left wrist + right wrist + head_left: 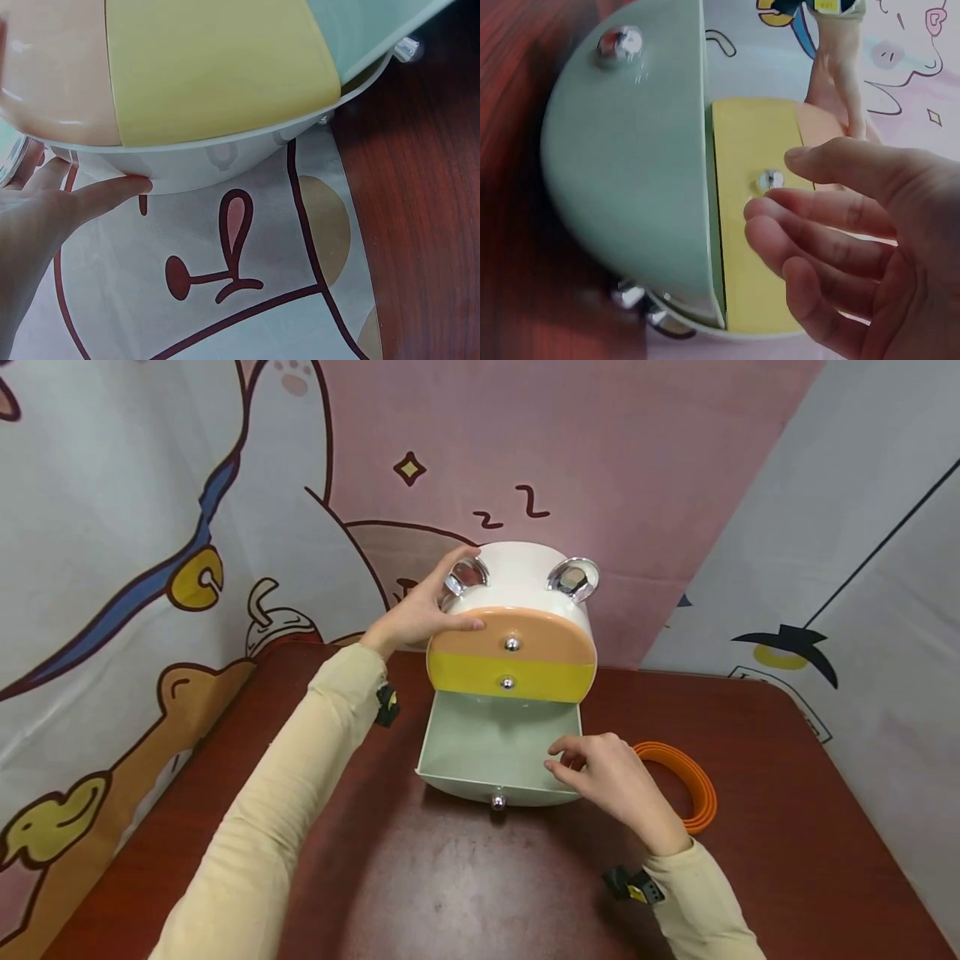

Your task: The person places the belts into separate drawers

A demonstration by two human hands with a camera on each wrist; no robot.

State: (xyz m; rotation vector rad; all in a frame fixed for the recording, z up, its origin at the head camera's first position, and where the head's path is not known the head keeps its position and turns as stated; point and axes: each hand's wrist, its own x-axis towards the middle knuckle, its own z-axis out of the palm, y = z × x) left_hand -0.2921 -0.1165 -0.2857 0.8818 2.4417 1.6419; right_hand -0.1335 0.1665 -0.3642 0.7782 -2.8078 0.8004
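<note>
A small animal-shaped drawer box (525, 568) with a white shell and silver ears stands on the table. Its orange drawer (476, 643) and yellow drawer (465, 672) are closed, while the pale green bottom drawer (495, 735) is pulled out with nothing visible inside. My left hand (420, 610) grips the box's upper left by the ear, thumb across the orange front. My right hand (611, 777), fingers loosely bent and holding nothing, hovers over the right edge of the green drawer. In the right wrist view the yellow drawer's silver knob (770, 180) lies just beyond the fingertips.
An orange ring-shaped coil (697, 785) lies on the dark red table (787, 810) to the right, partly behind my right hand. Cartoon-printed cloth (637, 460) hangs at the back and along both sides.
</note>
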